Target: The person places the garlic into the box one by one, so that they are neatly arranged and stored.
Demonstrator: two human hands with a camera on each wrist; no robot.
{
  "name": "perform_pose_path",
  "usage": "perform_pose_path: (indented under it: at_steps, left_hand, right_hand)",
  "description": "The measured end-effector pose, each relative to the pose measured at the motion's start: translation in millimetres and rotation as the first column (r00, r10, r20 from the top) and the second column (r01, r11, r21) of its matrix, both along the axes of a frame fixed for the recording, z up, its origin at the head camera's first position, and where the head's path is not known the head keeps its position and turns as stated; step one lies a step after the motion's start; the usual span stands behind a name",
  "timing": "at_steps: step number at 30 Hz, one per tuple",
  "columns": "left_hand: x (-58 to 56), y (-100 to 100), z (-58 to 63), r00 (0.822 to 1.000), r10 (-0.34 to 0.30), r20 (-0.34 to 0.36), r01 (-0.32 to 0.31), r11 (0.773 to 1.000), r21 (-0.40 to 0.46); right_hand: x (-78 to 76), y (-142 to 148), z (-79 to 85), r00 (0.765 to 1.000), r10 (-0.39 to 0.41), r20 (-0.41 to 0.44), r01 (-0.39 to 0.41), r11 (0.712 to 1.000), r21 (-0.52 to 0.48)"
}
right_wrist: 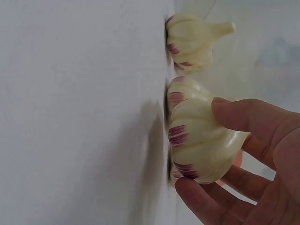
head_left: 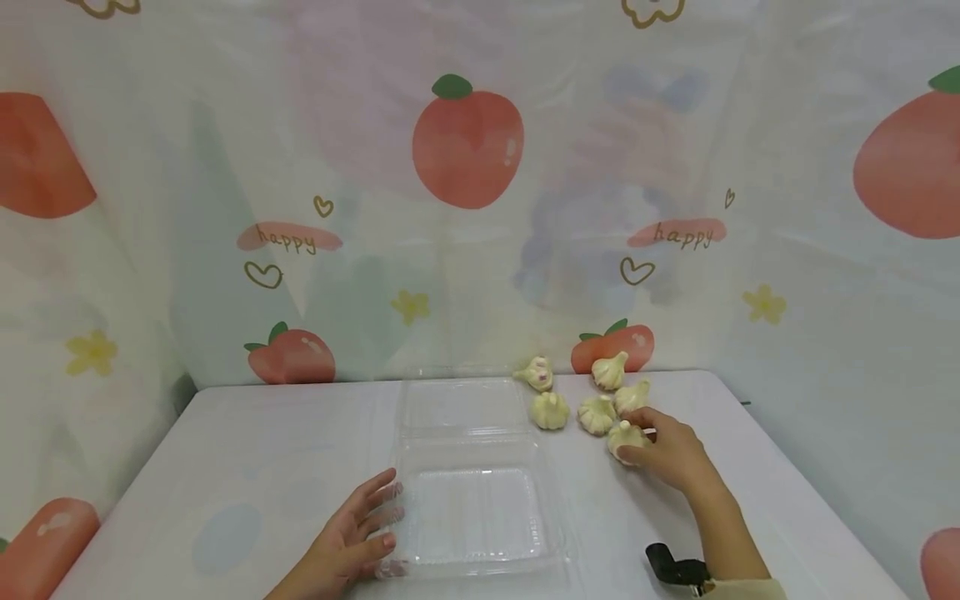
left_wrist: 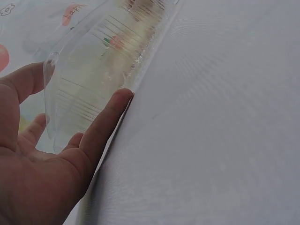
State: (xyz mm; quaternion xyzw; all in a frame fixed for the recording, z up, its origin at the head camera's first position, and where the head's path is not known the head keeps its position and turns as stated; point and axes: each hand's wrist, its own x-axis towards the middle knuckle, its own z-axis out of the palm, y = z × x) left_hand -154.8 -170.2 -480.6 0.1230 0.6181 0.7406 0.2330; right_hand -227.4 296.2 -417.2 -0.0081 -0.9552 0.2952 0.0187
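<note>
The right hand (head_left: 672,454) pinches a garlic bulb (head_left: 622,442) right of a clear clamshell (head_left: 476,517); only that wrist's view shows us the bulb's purple streaks. The left hand (head_left: 351,533), fingers spread, touches the clamshell.

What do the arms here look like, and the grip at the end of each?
They are a person's. The left grip and right grip are bare, ungloved human hands. The right forearm is bare down to a pale cream sleeve; no left sleeve shows. A black angled piece sits by that sleeve; whether it is worn, I cannot tell.
</note>
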Motion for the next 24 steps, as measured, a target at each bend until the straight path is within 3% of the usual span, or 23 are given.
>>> perform_pose_path:
  at_steps: [11, 24]
  left_hand:
    - [0.1, -2, 0.1, 1.000, -0.021, -0.016, 0.021, 1.000, 0.010]
    - [0.4, -1, 1.5, 1.000, -0.022, -0.019, 0.022, 1.000, 0.005]
  right_hand:
    - [7.9, -23, 15.4, 0.997, 0.035, -0.072, -0.035, 0.999, 0.005]
    - [16.3, -51, 31.4, 0.966, 0.111, -0.232, -0.112, 0.994, 0.013]
